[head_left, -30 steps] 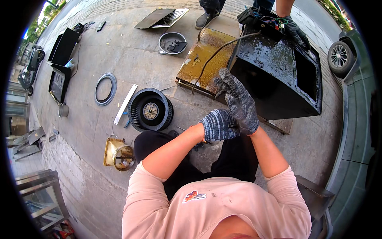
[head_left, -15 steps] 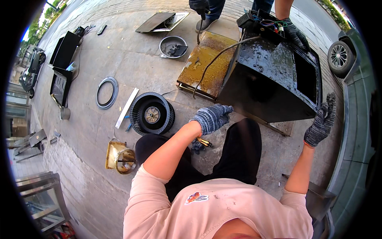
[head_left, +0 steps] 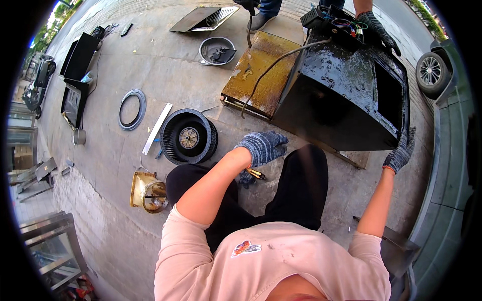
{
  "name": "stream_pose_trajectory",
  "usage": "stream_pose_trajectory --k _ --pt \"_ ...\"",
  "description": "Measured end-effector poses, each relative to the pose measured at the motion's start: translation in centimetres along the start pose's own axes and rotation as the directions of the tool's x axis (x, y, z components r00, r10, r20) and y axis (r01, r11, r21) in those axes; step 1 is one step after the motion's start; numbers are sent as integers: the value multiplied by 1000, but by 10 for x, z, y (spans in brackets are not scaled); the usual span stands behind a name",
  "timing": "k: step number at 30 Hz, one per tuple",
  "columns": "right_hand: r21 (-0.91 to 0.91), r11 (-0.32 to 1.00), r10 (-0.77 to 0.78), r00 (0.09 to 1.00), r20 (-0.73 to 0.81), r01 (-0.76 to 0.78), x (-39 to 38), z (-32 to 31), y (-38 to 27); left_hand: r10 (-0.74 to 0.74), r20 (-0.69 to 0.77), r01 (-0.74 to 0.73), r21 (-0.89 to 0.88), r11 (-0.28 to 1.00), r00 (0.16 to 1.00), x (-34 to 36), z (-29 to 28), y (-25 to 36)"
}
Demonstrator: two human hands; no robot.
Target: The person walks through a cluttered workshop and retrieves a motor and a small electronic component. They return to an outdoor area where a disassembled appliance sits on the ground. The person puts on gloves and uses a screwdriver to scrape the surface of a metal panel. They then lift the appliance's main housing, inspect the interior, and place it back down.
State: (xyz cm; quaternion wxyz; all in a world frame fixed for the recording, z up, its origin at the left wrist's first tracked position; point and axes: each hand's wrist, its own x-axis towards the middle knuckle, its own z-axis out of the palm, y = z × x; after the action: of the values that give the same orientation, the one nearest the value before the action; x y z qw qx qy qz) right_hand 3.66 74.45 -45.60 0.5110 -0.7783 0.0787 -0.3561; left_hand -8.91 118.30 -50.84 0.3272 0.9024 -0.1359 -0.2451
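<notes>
A large greasy black metal box, like a range hood body, lies in front of me, with a square opening at its right. My right hand, in a grey knit glove, is at the box's near right corner and seems to touch it, fingers stretched out. Above my knees hovers my left hand, gloved too, fingers extended and nothing visible in it. Below it, a yellow-and-black-handled tool and a dark glove lie on the ground, partly hidden. A brown cable crosses a grease-stained yellow panel beside the box.
Across the box stands another person, one gloved hand at its far edge. To my left lie a blower wheel, a white strip, a ring and a yellowed duct piece. A metal basin sits farther off. A car stands right.
My right hand has moved in to the box's corner. My left hand has shifted slightly, still empty. The other person's hand has moved a little along the box's far edge.
</notes>
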Motion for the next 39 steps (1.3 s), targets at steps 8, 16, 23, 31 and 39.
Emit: stream_pose_trajectory --k 8,16,23,31,39 --pt "5 988 -155 986 -55 155 6 7 23 -262 97 277 -198 940 960 8 55 -104" --pt "-301 779 -575 818 8 551 16 -6 39 -702 490 -289 -671 -682 517 -18 147 -208" --pt "-360 724 -608 791 70 589 15 -1 48 -897 406 -741 -546 -390 173 -64 183 -290" --pt "-183 846 -514 858 -23 502 -2 20 41 -918 337 -830 -435 -348 208 -104 203 -370" --pt "-143 937 -334 938 -98 319 -4 11 29 -910 301 -762 -504 -406 286 -88 184 -371"
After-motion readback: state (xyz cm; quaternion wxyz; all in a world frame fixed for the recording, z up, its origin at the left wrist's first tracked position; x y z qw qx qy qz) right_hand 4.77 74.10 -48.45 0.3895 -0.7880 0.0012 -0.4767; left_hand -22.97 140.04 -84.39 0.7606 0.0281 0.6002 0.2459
